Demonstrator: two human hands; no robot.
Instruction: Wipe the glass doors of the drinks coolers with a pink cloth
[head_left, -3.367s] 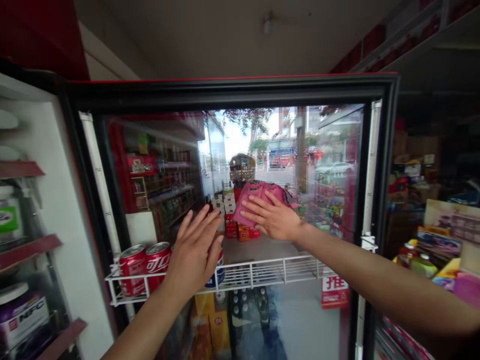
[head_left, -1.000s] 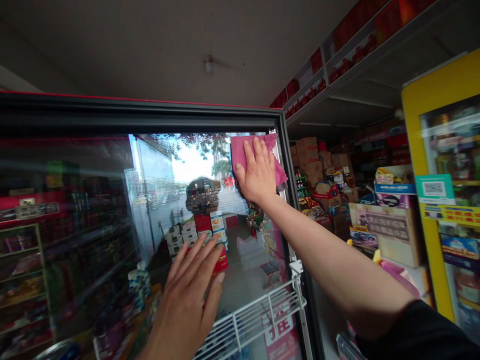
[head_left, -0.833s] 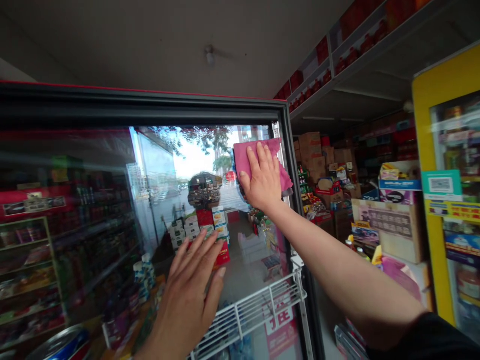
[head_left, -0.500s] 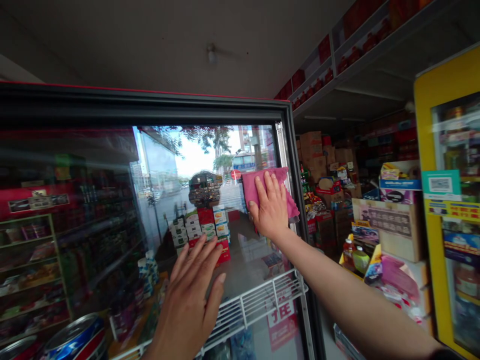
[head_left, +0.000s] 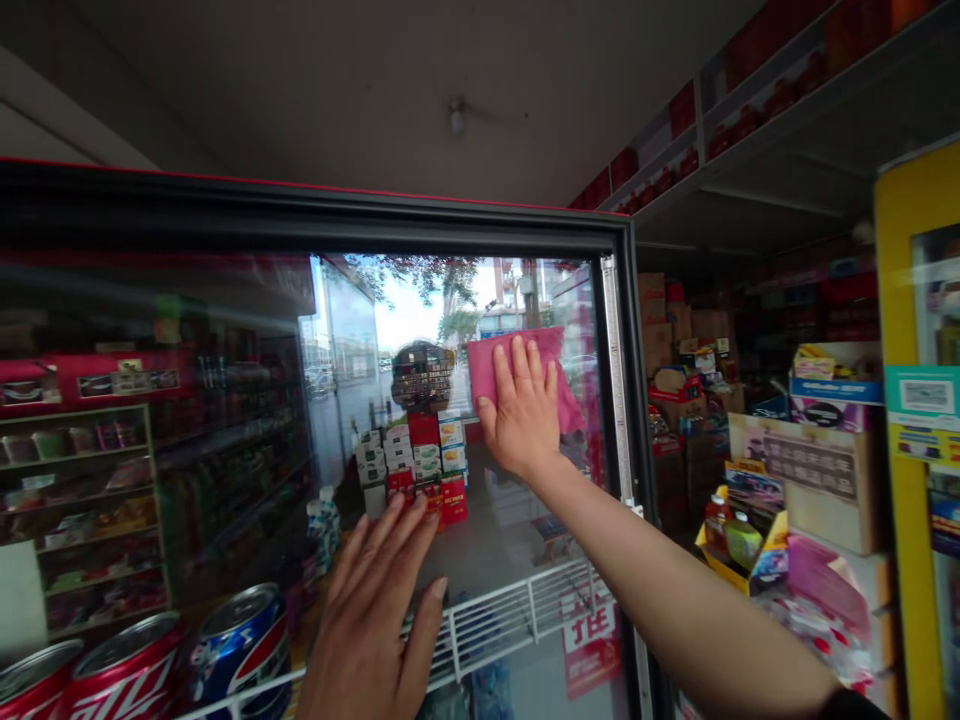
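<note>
Room: a dim shop, ceiling above with a small bulb (head_left: pixel 457 118); across the middle, a glass door in a black frame (head_left: pixel 375 225).

Right hand (head_left: pixel 519 410): one, reaching far, palm down on a pink cloth (head_left: pixel 481 370), fingers straight and slightly parted; it presses rather than grips.

Pink cloth: one, spread flat at the upper right of the glass pane (head_left: pixel 499 530), near the metal strip (head_left: pixel 616 390) on the right.

Left hand (head_left: pixel 375 625): one, near and lower, open, fingers loosely spread, holding nothing. Whether it touches the pane, I cannot tell from here.

Work in hand, in my judgement: wiping the pane's right side. A further stroke would call for an even press from a flat palm, cloth kept spread under the fingers, and care beside the strip.

Wire rack (head_left: pixel 531 608): one, white, low across the door, partly hidden by the left hand.

Cans: two red cans (head_left: pixel 127 665) and one blue can (head_left: pixel 241 645), upright, near left.

Red sign (head_left: pixel 592 655): one, low right.

Stacked cartons (head_left: pixel 427 455): showing in the pane between the hands; reflected or beyond, uncertain.

Farther right: two bottles (head_left: pixel 742 542), then a yellow cabinet (head_left: pixel 896 300).
</note>
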